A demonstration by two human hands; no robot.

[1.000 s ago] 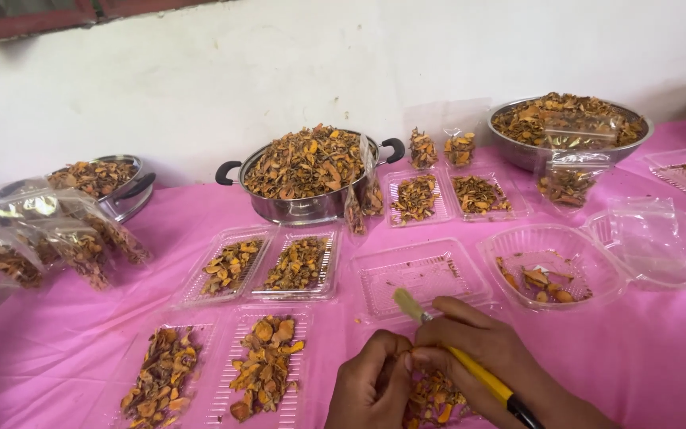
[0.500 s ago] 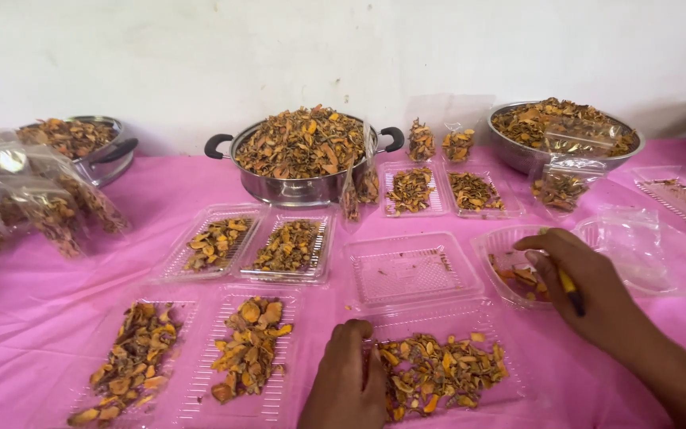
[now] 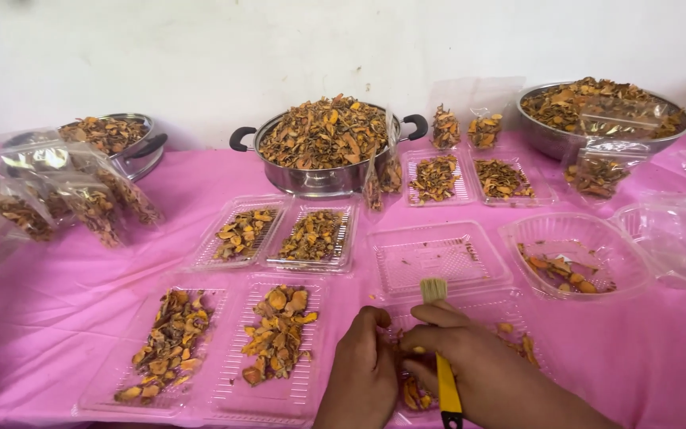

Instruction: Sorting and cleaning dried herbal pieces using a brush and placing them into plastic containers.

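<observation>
My right hand (image 3: 470, 361) grips a small brush (image 3: 437, 318) with a yellow handle and pale bristles pointing away from me. It rests over a clear plastic tray (image 3: 510, 318) of dried orange-brown slices at the near edge. My left hand (image 3: 363, 373) lies beside it, fingers curled onto the same tray's left side. An empty clear tray (image 3: 437, 258) sits just beyond the brush tip. The slices under both hands are mostly hidden.
A pink cloth (image 3: 660, 349) covers the table. Filled clear trays (image 3: 170, 342) lie left and further back (image 3: 311, 237). A steel pot (image 3: 323, 147) heaped with slices stands centre back, steel bowls (image 3: 597, 115) at both back corners, a clear round bowl (image 3: 573, 258) right, bagged slices (image 3: 57, 199) left.
My right hand came back from the round bowl on the right and now holds the brush over the near tray beside my left hand. The camera view dipped slightly.
</observation>
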